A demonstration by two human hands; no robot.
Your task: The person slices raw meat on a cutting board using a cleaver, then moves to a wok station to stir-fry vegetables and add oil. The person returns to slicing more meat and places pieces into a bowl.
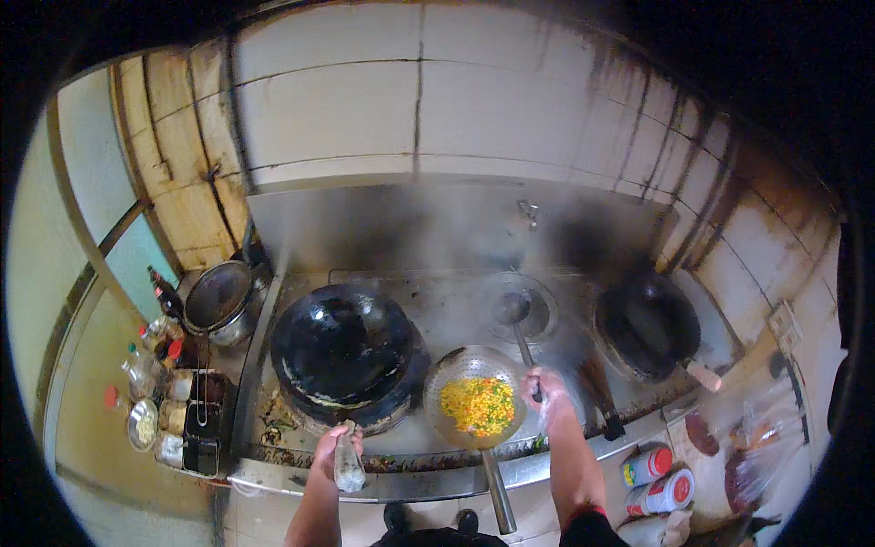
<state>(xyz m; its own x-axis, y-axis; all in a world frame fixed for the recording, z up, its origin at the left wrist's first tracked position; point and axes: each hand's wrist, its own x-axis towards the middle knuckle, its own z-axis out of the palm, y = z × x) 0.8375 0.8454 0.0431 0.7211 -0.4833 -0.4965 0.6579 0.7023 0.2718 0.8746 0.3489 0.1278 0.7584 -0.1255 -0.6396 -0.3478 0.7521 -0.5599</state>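
Note:
My left hand [333,446] grips a greyish folded cloth [349,465] at the near rim of a large black wok [342,349] on the left burner. The wok looks tilted, with a wet, shiny inside. My right hand [547,393] is closed around the handle of a metal ladle [511,309]. The ladle's bowl is over or in a round metal pot [547,294] at the back; steam blurs which. Left of my right hand sits a perforated strainer [444,376] holding mixed corn, green and orange vegetable pieces [478,407]. Its long handle [499,496] projects over the stove's front edge.
Another dark wok [646,328] stands at right, beside a dark brush [598,393]. Seasoning containers [184,424], bottles [140,369] and a metal pot [219,301] crowd the left. Lidded tubs [660,489] and plastic bags [759,437] lie right. Steam rises before the backsplash [458,225].

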